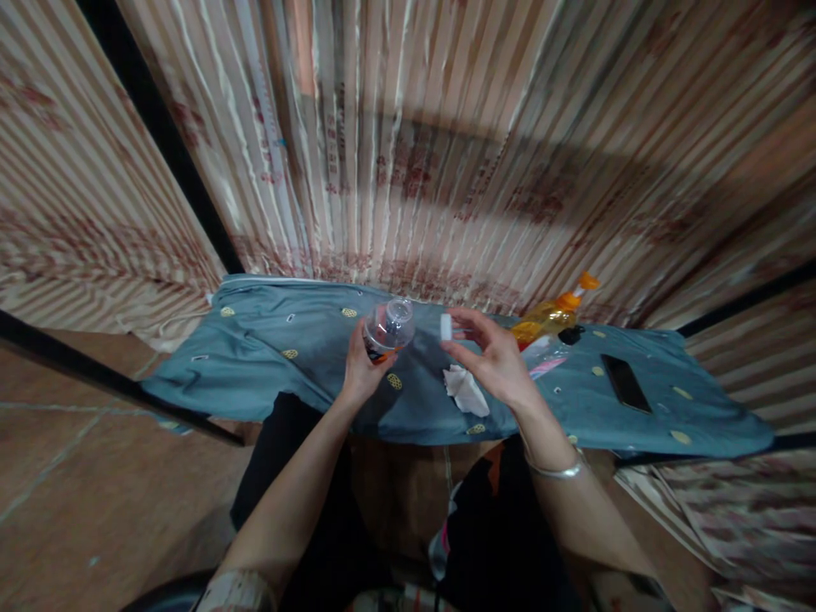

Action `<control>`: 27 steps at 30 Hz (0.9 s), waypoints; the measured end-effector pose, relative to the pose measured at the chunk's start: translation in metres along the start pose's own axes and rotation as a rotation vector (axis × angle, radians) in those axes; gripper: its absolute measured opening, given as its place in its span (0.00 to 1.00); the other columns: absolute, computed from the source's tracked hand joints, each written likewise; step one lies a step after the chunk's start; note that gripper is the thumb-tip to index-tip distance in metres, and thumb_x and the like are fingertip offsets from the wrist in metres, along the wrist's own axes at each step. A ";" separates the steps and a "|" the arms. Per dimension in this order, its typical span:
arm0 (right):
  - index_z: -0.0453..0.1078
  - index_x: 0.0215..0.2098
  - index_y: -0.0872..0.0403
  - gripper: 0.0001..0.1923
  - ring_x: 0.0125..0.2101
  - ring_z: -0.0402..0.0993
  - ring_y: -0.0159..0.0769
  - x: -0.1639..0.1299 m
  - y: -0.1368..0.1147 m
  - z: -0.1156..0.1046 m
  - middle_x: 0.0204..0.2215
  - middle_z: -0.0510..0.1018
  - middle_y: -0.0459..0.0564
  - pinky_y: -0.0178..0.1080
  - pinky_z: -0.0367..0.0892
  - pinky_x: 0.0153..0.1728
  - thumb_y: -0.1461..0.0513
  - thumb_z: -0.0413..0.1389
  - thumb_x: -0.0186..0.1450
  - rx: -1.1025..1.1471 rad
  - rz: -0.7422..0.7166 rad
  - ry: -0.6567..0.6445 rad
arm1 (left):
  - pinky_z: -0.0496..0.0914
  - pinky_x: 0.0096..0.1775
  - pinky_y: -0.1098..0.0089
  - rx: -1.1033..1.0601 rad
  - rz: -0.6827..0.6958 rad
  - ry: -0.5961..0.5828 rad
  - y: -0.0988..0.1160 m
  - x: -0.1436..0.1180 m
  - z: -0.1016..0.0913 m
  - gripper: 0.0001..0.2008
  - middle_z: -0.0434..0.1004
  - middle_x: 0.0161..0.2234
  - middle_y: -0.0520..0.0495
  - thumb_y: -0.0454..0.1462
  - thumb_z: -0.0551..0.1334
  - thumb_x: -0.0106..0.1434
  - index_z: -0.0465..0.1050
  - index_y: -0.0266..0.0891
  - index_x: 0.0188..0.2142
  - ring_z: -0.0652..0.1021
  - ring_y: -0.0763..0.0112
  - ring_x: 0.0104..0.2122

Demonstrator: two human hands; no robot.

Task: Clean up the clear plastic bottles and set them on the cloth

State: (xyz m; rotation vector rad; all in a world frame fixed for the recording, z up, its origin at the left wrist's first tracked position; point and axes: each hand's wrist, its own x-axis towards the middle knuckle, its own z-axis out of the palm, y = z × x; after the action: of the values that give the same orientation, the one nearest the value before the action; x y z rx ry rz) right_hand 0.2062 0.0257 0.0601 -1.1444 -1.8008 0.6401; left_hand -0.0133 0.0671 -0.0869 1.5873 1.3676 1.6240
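My left hand (360,367) is wrapped round a clear plastic bottle (390,325) with an orange and dark part low on its side. Its rounded clear end is tilted up toward me. To the right, my right hand (494,353) pinches a small white block-like piece (445,327) between thumb and fingers, apart from the bottle. Whether this piece is a cap, I cannot tell. Below that hand a crumpled white tissue (467,389) lies on the blue cloth (319,357) covering the table.
Behind my right hand are a pump bottle (548,319) of yellow liquid with an orange top and a clear bottle (553,353) with a black cap. A black phone (626,384) lies further right. Dark poles (166,136) and a striped curtain (408,153) enclose the table.
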 end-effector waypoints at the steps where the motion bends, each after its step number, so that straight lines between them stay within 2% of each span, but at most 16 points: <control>1: 0.73 0.54 0.49 0.21 0.44 0.81 0.42 0.011 -0.010 0.002 0.50 0.83 0.52 0.48 0.75 0.51 0.56 0.64 0.63 -0.106 -0.059 -0.043 | 0.65 0.63 0.47 0.009 0.017 -0.009 0.000 -0.001 -0.001 0.45 0.72 0.60 0.34 0.37 0.76 0.50 0.60 0.40 0.65 0.73 0.47 0.62; 4: 0.73 0.56 0.52 0.20 0.49 0.79 0.45 0.032 -0.029 0.004 0.52 0.81 0.55 0.50 0.74 0.53 0.62 0.61 0.65 -0.339 -0.244 -0.176 | 0.66 0.62 0.46 0.037 0.061 -0.031 -0.002 -0.004 -0.001 0.45 0.71 0.60 0.32 0.38 0.75 0.51 0.59 0.38 0.65 0.73 0.45 0.62; 7: 0.71 0.58 0.54 0.21 0.54 0.77 0.49 0.039 -0.036 0.004 0.53 0.81 0.58 0.52 0.72 0.55 0.65 0.59 0.67 -0.473 -0.397 -0.278 | 0.65 0.63 0.46 0.058 0.101 -0.044 -0.005 -0.006 0.001 0.45 0.71 0.61 0.32 0.37 0.75 0.51 0.59 0.39 0.65 0.72 0.45 0.62; 11: 0.70 0.60 0.54 0.22 0.53 0.78 0.50 0.042 -0.041 0.001 0.51 0.82 0.58 0.53 0.73 0.54 0.68 0.57 0.68 -0.593 -0.494 -0.376 | 0.66 0.62 0.45 0.071 0.139 -0.057 -0.007 -0.009 0.004 0.45 0.70 0.61 0.32 0.37 0.76 0.52 0.58 0.39 0.66 0.73 0.45 0.61; 18: 0.71 0.56 0.57 0.18 0.47 0.80 0.49 0.043 -0.045 -0.005 0.46 0.83 0.60 0.45 0.73 0.48 0.67 0.58 0.68 -0.755 -0.448 -0.430 | 0.71 0.58 0.46 0.087 0.177 -0.079 -0.009 -0.013 0.008 0.44 0.69 0.61 0.32 0.39 0.74 0.56 0.57 0.39 0.67 0.73 0.46 0.59; 22: 0.73 0.48 0.59 0.11 0.38 0.80 0.46 0.041 -0.052 -0.005 0.36 0.83 0.58 0.39 0.68 0.38 0.60 0.58 0.71 -0.888 -0.391 -0.449 | 0.69 0.59 0.45 0.104 0.207 -0.090 -0.010 -0.013 0.009 0.44 0.69 0.61 0.31 0.39 0.75 0.55 0.57 0.37 0.67 0.73 0.44 0.60; 25: 0.74 0.43 0.60 0.16 0.34 0.80 0.48 0.041 -0.056 -0.003 0.30 0.82 0.58 0.39 0.65 0.34 0.53 0.56 0.73 -1.000 -0.303 -0.456 | 0.67 0.60 0.45 0.118 0.218 -0.096 -0.011 -0.012 0.009 0.44 0.70 0.60 0.31 0.40 0.75 0.54 0.58 0.38 0.66 0.73 0.44 0.59; 27: 0.74 0.42 0.61 0.20 0.35 0.81 0.50 0.041 -0.057 -0.002 0.31 0.82 0.61 0.41 0.67 0.35 0.50 0.55 0.73 -1.043 -0.268 -0.442 | 0.66 0.60 0.45 0.123 0.223 -0.097 -0.012 -0.012 0.008 0.44 0.70 0.60 0.32 0.40 0.75 0.55 0.58 0.38 0.66 0.73 0.44 0.59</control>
State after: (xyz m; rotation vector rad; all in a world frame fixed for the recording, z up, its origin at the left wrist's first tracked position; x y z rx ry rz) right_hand 0.1753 0.0372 0.1216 -1.4153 -2.7359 -0.3144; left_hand -0.0063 0.0633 -0.1042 1.9245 1.3001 1.5883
